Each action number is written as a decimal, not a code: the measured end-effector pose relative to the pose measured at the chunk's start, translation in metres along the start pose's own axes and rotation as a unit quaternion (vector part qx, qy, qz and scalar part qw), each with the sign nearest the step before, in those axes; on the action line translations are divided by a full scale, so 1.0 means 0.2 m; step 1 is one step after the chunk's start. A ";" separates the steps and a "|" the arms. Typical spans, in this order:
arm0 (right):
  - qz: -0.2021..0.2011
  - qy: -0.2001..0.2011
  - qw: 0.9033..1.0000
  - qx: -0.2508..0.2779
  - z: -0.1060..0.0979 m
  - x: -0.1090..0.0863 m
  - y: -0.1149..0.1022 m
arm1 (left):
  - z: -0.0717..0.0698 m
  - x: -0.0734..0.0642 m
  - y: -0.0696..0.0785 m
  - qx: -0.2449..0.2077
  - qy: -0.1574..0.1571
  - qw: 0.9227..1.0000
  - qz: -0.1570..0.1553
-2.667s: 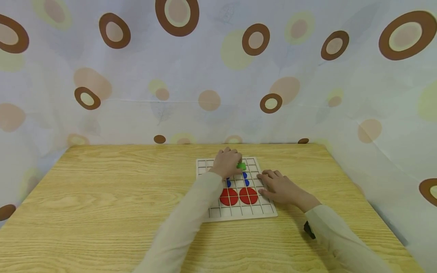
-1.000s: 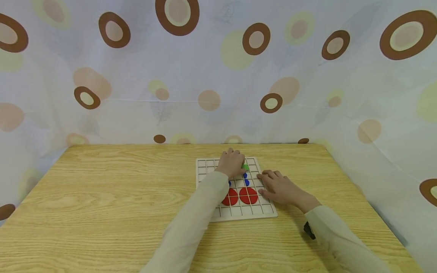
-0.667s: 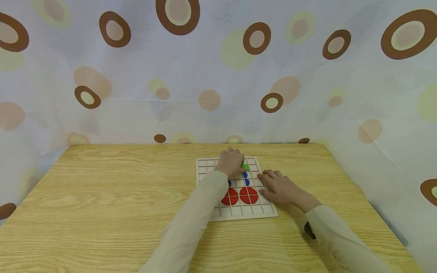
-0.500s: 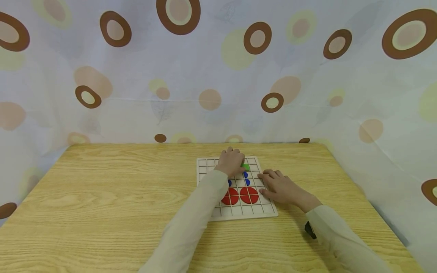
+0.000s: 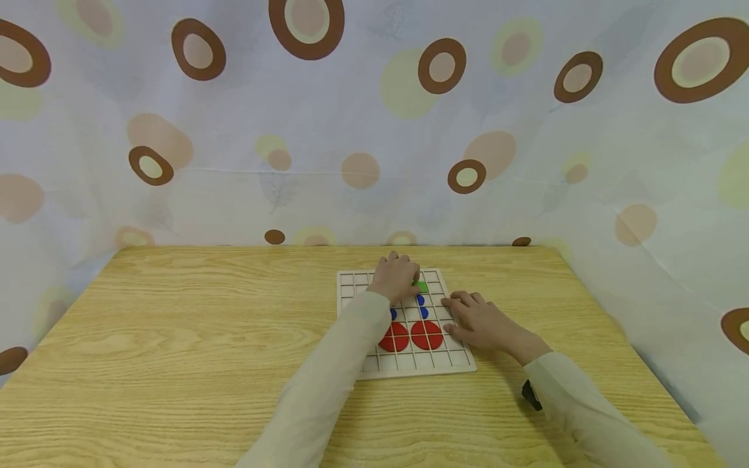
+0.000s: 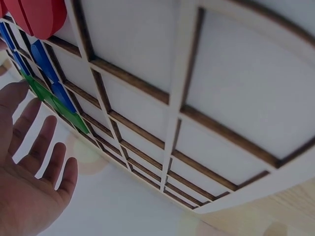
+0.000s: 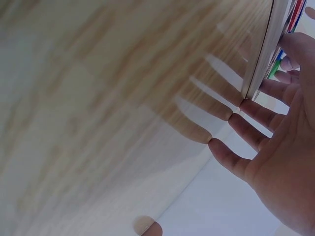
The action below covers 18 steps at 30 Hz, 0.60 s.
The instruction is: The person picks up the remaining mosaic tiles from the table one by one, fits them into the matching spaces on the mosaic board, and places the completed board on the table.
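A white square grid board (image 5: 380, 367) lies on the table. Red pieces (image 5: 427, 335) form two circles split by its grid lines, with blue rounded pieces (image 5: 424, 312) behind them and green pieces (image 6: 56, 105) in a row farther back. My left hand (image 5: 395, 279) is over the back of the board, its thumb and index fingertips at the green pieces and the other fingers spread loosely. It hides part of the board in the head view. My right hand (image 5: 482, 322) rests at the board's right edge, thumb and a finger touching the rim, other fingertips (image 7: 211, 142) on the table.
The wooden table (image 5: 175, 338) stretches out on both sides of the board. A spotted cloth (image 5: 246, 130) hangs behind the table and along its right side. A dark object (image 5: 530, 395) shows under the right sleeve.
Since the earliest frame my left hand has moved slightly right along the green row, and it has stayed there over the last second. My right hand keeps its place at the board's edge.
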State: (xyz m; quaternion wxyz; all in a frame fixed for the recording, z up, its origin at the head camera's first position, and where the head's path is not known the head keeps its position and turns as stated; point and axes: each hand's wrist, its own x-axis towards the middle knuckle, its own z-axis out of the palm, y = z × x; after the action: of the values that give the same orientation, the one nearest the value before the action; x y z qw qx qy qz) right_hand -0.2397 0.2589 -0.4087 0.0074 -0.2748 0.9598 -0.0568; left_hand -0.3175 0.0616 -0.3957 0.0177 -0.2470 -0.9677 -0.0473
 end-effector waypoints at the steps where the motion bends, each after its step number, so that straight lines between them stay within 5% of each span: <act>1: 0.000 0.000 1.000 0.000 0.00 0.00 0.00 | 0.00 0.00 0.00 0.001 0.001 1.000 -0.002; 18: 0.001 -0.004 1.000 0.001 -0.01 0.00 -0.01 | -0.02 -0.02 0.00 0.009 0.001 1.000 -0.021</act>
State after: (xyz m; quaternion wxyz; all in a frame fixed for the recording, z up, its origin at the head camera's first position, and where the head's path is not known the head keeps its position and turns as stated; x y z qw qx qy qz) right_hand -0.2385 0.2584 -0.4070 0.0113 -0.2736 0.9601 -0.0568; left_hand -0.3132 0.0598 -0.3912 0.0195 -0.2266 -0.9730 -0.0394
